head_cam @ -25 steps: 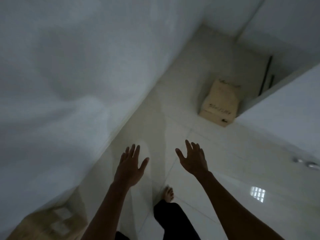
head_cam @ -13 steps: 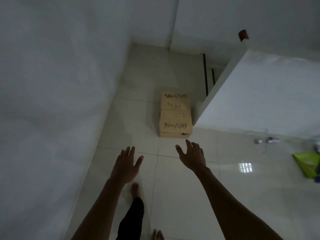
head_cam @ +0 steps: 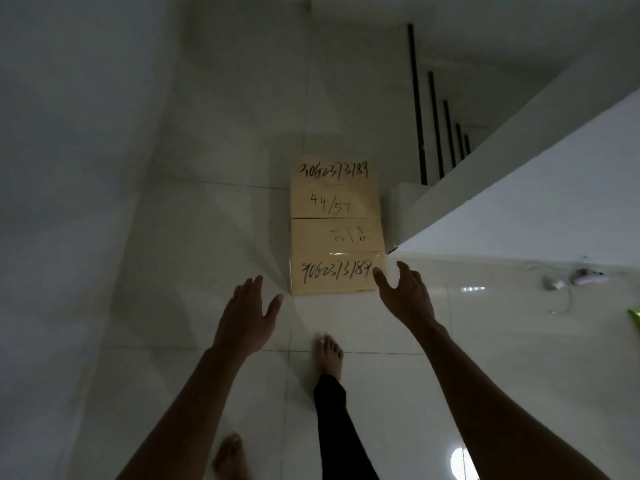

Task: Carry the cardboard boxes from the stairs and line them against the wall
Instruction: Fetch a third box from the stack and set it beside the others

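A tan cardboard box (head_cam: 336,225) with black handwritten numbers on its taped top sits on the pale tiled floor, tight against the end of a low white wall beside the stairs. My left hand (head_cam: 246,315) hovers open just short of the box's near left corner, apart from it. My right hand (head_cam: 405,293) is spread open at the box's near right corner, thumb over the edge of the top; whether it touches is unclear. Neither hand holds anything.
A white wall (head_cam: 69,202) runs along the left. The low white wall (head_cam: 540,209) borders the stairwell, where black railing bars (head_cam: 417,109) descend. Small items and a cable (head_cam: 571,280) lie on the floor at right, with a green object (head_cam: 635,317) at the edge. My bare feet (head_cam: 329,355) stand on the tiles.
I have walked toward the box; it has grown larger and nearer in view. Both open hands moved forward and now flank its near corners.
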`<state>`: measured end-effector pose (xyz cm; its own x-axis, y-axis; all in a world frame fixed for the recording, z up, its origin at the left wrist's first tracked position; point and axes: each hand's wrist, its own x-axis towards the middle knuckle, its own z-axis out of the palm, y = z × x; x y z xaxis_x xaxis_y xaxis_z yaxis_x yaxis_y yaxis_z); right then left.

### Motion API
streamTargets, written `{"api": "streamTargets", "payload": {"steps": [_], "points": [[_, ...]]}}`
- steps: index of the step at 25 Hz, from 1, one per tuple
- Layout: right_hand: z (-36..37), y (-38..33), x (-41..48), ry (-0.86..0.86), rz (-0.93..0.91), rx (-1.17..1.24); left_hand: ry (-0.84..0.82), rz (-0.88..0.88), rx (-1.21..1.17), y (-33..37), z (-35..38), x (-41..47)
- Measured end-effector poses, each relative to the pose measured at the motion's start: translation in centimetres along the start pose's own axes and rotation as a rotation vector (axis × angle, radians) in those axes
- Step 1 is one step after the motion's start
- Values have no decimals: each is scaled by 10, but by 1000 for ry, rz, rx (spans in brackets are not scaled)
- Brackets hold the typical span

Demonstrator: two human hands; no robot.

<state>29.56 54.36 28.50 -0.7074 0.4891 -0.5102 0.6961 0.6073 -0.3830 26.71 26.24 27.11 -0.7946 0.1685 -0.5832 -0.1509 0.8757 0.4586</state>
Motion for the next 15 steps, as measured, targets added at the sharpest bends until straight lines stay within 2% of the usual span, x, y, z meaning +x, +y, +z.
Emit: {"api": "streamTargets", "payload": {"steps": [4, 8, 11, 15], "points": [[77, 42, 152, -126, 45, 26, 35, -121, -137, -6, 85, 148], [137, 85, 254, -116, 158, 78, 31, -273, -308, -11, 153, 258], [158, 106, 286, -127, 267, 159, -3, -372, -470, -13, 185, 293], [154, 104, 272, -112, 278, 203, 113, -427, -532, -9, 186, 270]]}}
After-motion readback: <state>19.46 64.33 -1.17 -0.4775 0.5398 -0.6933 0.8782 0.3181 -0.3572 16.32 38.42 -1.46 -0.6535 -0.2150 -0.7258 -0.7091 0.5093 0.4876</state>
